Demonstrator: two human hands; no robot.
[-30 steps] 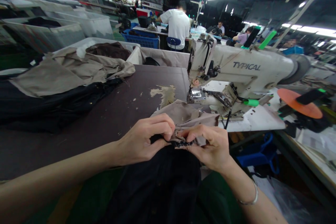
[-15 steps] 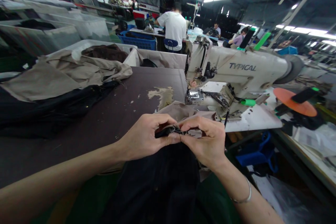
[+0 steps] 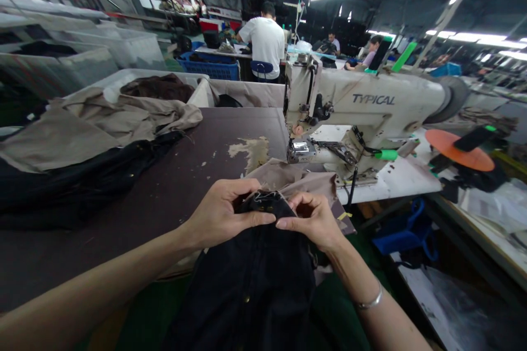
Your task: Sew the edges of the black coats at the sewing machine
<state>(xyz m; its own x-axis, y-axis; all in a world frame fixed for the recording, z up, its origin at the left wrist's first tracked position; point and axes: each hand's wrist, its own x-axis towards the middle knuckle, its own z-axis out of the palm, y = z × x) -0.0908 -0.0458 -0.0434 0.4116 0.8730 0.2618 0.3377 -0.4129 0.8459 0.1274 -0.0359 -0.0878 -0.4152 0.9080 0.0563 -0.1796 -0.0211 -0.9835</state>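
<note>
A dark garment with small brass-coloured snaps hangs down in front of me. My left hand pinches the left side of its top edge between thumb and fingers. On the right side of that same edge, my right hand grips with thumb and fingertips. Loose pale threads show along the raw edge between the hands. Beige fabric, its link to the garment partly hidden, lies just behind the hands. Beyond it stands a sewing machine marked TYPICAL, apart from both hands.
The brown worktable has a worn patch. At left lies a pile of beige and black garments by a plastic bin. An orange disc with dark thread is at right. A blue plastic piece sits lower right. A person in white sits ahead.
My hands have moved slightly apart, spreading the garment's top edge so more of it shows. The right hand's fingers have shifted lower. The view has turned slightly right.
</note>
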